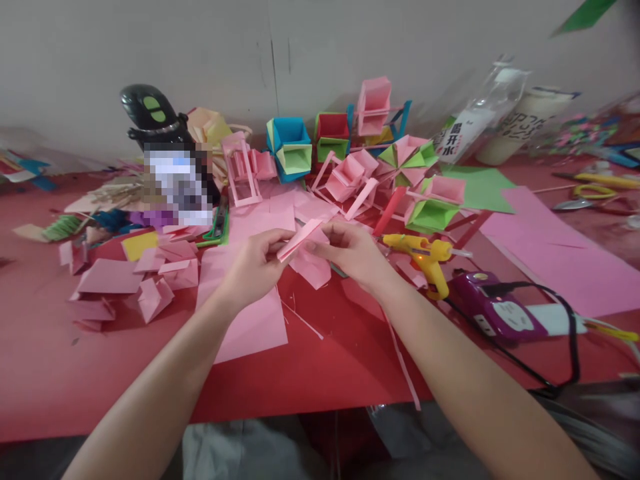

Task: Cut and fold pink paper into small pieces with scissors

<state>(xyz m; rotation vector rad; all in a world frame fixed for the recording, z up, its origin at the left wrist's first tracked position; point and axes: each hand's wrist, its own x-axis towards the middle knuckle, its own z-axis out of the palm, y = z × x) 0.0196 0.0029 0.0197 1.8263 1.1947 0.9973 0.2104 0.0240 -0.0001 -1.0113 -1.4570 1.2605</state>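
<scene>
Between my two hands is a folded piece of pink paper (313,261), lifted over the red table. My left hand (260,257) pinches its left end, where a narrow folded edge slants upward. On the other side my right hand (355,250) grips it with thumb and fingers. A flat pink sheet (250,327) lies below my left wrist. Just right of my right hand rests a yellow hot glue gun (425,257). Several folded pink paper pieces (155,297) are spread to the left.
Paper models, among them a blue and green one (290,147), line the back by the wall. A phone (180,183) leans on a black stand at back left. A purple power strip (495,307) with a black cable lies right, near a water bottle (475,120) and pink sheet (570,253).
</scene>
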